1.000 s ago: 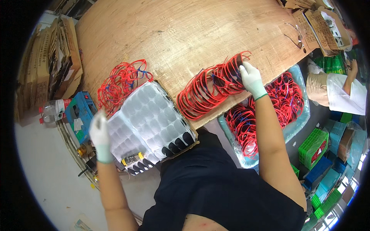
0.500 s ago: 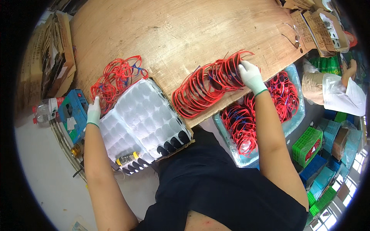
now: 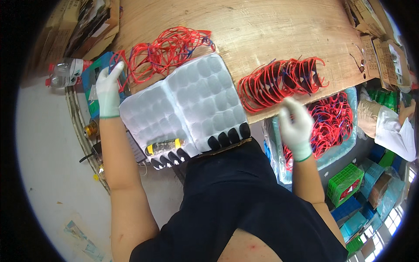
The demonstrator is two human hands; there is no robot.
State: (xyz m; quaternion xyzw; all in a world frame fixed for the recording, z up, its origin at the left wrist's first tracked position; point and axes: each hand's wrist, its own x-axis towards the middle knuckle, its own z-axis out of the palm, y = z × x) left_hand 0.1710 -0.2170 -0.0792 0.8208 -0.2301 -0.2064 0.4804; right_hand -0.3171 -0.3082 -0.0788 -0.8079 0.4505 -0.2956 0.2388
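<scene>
My left hand (image 3: 109, 89), in a white glove, has its fingers apart at the left edge of a tangled heap of red glasses frames (image 3: 166, 52); one fingertip meets a frame. A white gloved right hand (image 3: 297, 129), mine, hangs slightly blurred over the near side of a plastic-lined crate (image 3: 349, 142), fingers apart and nothing visible in them. Beyond it, a row of red glasses with dark lenses (image 3: 279, 83) stands along the table edge. Between my arms lies a white sheet with rounded bumps (image 3: 205, 89), with several black lenses (image 3: 224, 139) along its near edge.
A yellow-banded cylinder (image 3: 166, 146) lies on the white sheet. More red glasses (image 3: 329, 124) fill the crate. Cardboard stacks (image 3: 94, 39), a plastic bottle (image 3: 65, 73) and a blue box (image 3: 93, 83) are at left. A person in white (image 3: 395, 133) sits at right, near green crates (image 3: 345, 184).
My right hand has left the row of glasses and come back toward me over the crate. My left hand stays by the red heap. The whole view has shifted.
</scene>
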